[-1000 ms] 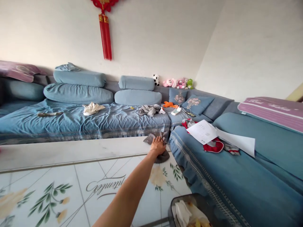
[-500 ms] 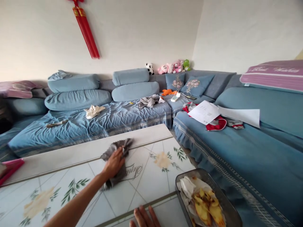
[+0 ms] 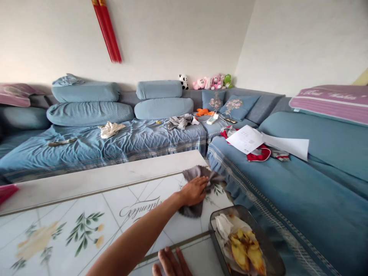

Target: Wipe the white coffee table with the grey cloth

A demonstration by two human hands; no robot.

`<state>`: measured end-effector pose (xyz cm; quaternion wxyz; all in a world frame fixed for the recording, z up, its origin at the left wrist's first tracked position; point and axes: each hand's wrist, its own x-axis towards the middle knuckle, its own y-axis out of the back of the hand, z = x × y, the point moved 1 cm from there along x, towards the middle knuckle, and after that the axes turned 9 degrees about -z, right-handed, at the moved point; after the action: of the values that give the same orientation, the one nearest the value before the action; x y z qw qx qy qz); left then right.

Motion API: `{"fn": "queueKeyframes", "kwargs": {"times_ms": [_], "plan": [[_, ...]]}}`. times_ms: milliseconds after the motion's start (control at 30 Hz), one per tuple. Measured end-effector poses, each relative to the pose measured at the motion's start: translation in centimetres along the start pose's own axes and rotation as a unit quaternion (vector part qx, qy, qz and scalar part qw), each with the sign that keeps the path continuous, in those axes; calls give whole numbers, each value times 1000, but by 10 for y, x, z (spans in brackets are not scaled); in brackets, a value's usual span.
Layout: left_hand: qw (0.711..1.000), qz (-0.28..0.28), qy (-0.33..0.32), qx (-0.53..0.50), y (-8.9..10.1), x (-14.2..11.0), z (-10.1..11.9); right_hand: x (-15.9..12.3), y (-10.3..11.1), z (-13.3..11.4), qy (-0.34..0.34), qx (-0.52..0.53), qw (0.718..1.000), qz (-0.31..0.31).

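Note:
My left hand (image 3: 194,191) presses a crumpled dark grey cloth (image 3: 191,211) onto the coffee table (image 3: 120,239), near its far right corner. Part of the cloth bunches out past the fingertips. My right hand (image 3: 171,263) lies at the bottom edge of the view, fingers stretched out on the table's near side and holding nothing; the rest of it is out of view. Just right of that hand, a dark tray (image 3: 214,230) holds crumpled white paper (image 3: 225,227) and yellow, browned peel-like pieces (image 3: 243,249).
A blue sofa (image 3: 161,142) wraps round the table's far and right sides. On it lie grey clothing (image 3: 178,122), a whitish cloth (image 3: 110,129), sheets of paper (image 3: 245,138) and a power strip (image 3: 212,119). Something pink (image 3: 6,193) stands on the table's left end.
My left hand has slid the grey cloth rightward across the tabletop, uncovering the printed lettering and covering the right flower pattern. My right hand stays at the near edge. The view has shifted slightly.

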<state>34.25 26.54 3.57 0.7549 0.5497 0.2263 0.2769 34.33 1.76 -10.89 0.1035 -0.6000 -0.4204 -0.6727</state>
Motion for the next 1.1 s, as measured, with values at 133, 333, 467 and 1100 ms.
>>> {"fn": "queueKeyframes", "kwargs": {"times_ms": [133, 333, 467, 1100], "plan": [[998, -28, -48, -36, -30, -165, -1, 5, 8, 4, 34, 13, 999, -12], [950, 38, 309, 16, 16, -184, -94, 21, 43, 22, 122, 1, 981, -153], [947, 68, 313, 7, 45, -45, -99, 7, 30, 11, 83, -2, 989, -123], [908, 82, 411, 17, 65, -114, -136, 20, 46, 15, 80, 40, 985, -149]]}}
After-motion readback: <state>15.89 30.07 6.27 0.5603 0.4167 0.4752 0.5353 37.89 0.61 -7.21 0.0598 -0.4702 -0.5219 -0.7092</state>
